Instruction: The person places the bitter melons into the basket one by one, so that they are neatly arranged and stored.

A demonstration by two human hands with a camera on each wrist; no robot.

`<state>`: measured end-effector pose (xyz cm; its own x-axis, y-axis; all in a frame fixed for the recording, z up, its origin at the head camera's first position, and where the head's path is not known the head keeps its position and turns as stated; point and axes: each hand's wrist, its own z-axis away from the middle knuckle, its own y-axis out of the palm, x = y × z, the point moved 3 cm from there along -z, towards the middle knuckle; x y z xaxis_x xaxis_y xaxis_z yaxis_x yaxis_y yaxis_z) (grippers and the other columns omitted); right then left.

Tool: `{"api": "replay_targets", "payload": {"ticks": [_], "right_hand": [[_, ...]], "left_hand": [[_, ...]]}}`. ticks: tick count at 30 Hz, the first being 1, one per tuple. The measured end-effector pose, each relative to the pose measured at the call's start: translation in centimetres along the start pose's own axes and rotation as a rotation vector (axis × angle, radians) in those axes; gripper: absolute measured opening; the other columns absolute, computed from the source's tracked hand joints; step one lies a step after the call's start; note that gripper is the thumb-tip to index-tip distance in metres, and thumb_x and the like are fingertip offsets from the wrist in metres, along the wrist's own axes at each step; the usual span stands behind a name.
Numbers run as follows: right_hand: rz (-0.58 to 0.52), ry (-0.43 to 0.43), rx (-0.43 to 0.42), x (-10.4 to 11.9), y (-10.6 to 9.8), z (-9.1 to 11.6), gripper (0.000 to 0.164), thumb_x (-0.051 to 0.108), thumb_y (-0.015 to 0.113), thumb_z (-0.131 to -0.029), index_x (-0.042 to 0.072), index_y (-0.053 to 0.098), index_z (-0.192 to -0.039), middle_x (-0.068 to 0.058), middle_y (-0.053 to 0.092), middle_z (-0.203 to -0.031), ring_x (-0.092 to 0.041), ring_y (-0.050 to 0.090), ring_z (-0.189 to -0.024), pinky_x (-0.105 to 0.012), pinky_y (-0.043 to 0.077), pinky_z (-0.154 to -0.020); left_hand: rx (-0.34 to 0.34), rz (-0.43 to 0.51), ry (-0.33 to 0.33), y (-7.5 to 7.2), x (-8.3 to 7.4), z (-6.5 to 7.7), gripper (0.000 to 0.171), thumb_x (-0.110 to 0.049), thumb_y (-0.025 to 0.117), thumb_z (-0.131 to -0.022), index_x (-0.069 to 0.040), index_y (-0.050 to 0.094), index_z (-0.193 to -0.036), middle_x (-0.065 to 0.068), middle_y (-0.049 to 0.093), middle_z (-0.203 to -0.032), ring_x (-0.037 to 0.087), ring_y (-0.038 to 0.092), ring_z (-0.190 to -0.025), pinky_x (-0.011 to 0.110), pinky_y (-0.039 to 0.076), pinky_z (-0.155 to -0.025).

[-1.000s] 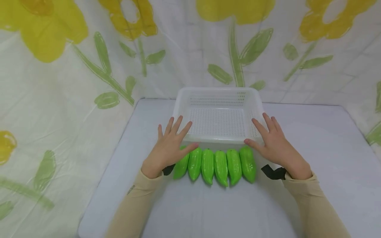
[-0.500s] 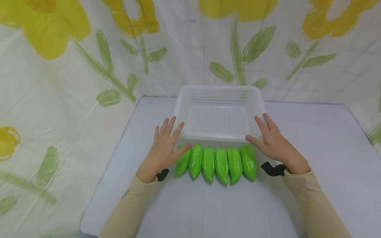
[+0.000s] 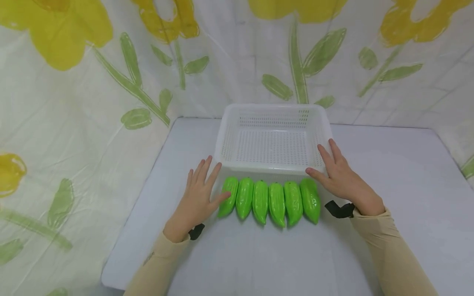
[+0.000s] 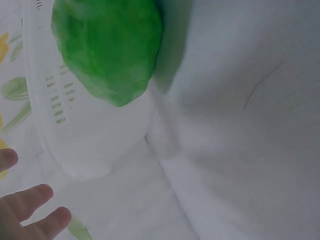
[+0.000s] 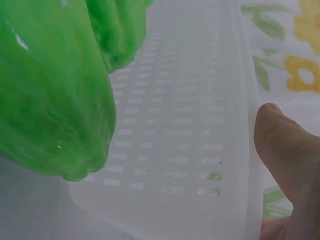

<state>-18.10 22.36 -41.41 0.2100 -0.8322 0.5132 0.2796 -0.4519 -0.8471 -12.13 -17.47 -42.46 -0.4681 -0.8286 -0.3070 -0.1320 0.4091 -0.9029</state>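
A row of several glossy green peppers (image 3: 261, 201) lies side by side in front of a white plastic basket (image 3: 266, 167). My left hand (image 3: 194, 201) has its fingers spread beside the row, its thumb overlapping the leftmost pepper (image 3: 228, 185) in the head view. In the left wrist view that pepper (image 4: 110, 50) looms large, with fingertips (image 4: 37, 196) apart from it. At the basket's front right corner, my right hand (image 3: 344, 181) is spread, fingertips right at the rim. The right wrist view shows its thumb (image 5: 280, 145) by the basket rim (image 5: 252, 165), near a pepper (image 5: 55, 95).
The basket stands at the back of a white-covered table (image 3: 274, 263), with nothing inside it. Behind and to the left hangs a flower-printed curtain (image 3: 229, 53). A black band (image 3: 340, 209) shows at the right wrist, another (image 3: 196, 231) at the left.
My left hand has drawn back from the basket, leftward and toward me, uncovering more of the leftmost pepper. The right hand has stayed nearly still at the basket corner. The head view has tilted slightly.
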Motion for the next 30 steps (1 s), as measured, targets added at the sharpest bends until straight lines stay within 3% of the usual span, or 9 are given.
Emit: {"api": "replay_targets", "payload": {"ticks": [6,15,23,30], "right_hand": [[0.007,-0.005,-0.006,-0.1,-0.2,0.0,0.096,0.059,0.048,-0.106,0.005,-0.001,-0.167,-0.019,-0.026,-0.171,-0.063,0.004,-0.152,-0.083,0.020,-0.111],[0.020,0.002,-0.003,-0.1,-0.2,0.1,0.095,0.061,0.047,-0.105,0.006,-0.001,-0.167,-0.017,-0.027,-0.170,-0.063,0.009,-0.152,-0.082,0.023,-0.111],[0.028,-0.003,-0.003,-0.1,-0.1,0.0,0.093,0.060,0.047,-0.106,0.005,0.004,-0.167,-0.018,-0.027,-0.170,-0.064,0.009,-0.152,-0.082,0.023,-0.111],[0.025,-0.008,-0.004,0.1,0.1,-0.1,0.093,0.059,0.049,-0.106,0.005,0.005,-0.167,-0.020,-0.024,-0.171,-0.064,0.012,-0.151,-0.081,0.025,-0.111]], "left_hand": [[-0.011,-0.022,0.032,0.9,-0.3,0.9,0.087,-0.069,0.042,-0.103,-0.006,0.035,-0.162,0.027,0.029,-0.165,0.050,0.038,-0.139,0.069,0.038,-0.107],[0.023,-0.032,0.045,1.7,-0.7,0.7,0.080,-0.044,0.071,-0.096,-0.005,0.041,-0.159,0.027,0.036,-0.162,0.047,0.053,-0.128,0.062,0.052,-0.090],[0.065,-0.037,0.030,2.6,-0.7,0.6,0.077,-0.045,0.070,-0.098,-0.008,0.041,-0.159,0.027,0.039,-0.159,0.043,0.065,-0.116,0.060,0.056,-0.088],[0.095,0.021,0.012,3.1,-0.6,0.9,0.068,-0.042,0.069,-0.100,-0.012,0.047,-0.157,0.032,0.040,-0.156,0.049,0.063,-0.122,0.059,0.057,-0.093]]}}
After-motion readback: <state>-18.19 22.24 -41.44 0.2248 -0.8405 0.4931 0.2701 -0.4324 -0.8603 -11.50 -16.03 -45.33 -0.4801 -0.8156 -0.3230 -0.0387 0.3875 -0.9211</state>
